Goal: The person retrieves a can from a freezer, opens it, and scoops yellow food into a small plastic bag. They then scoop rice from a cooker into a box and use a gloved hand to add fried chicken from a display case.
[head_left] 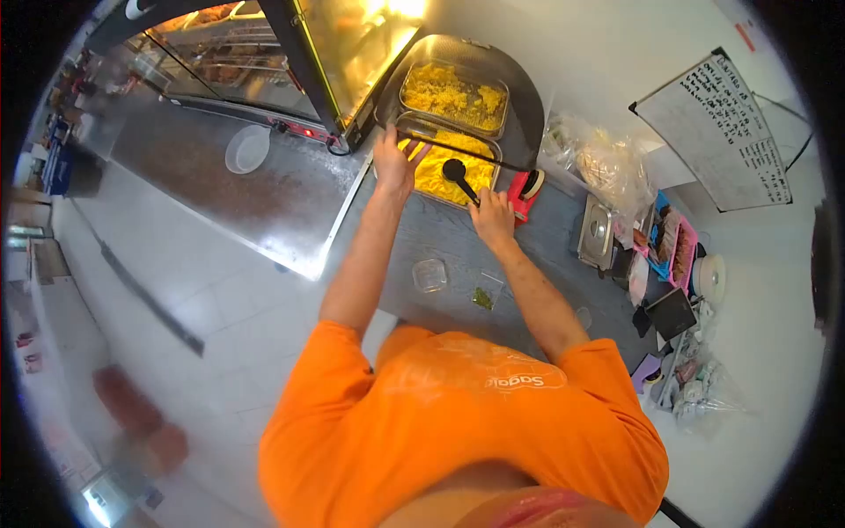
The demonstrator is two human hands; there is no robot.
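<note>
My left hand point(395, 161) is at the left edge of a metal tray of yellow food point(453, 167), with its fingers apart near the end of a dark rim or bar that crosses the tray. My right hand point(493, 216) grips the handle of a black ladle point(455, 171), whose round head lies over the yellow food. A second tray point(455, 97) with yellow pieces sits behind the first. Nearer my body, a small clear container point(430, 275) and a clear packet with something green point(483, 296) rest on the grey counter.
A lit glass display case point(255, 66) stands at the back left, with a white bowl point(247, 150) before it. Right of the trays are a red tape dispenser point(523, 195), plastic bags point(607, 167), a metal container point(598, 231) and a pink tray point(683, 255). A whiteboard point(717, 132) hangs on the wall.
</note>
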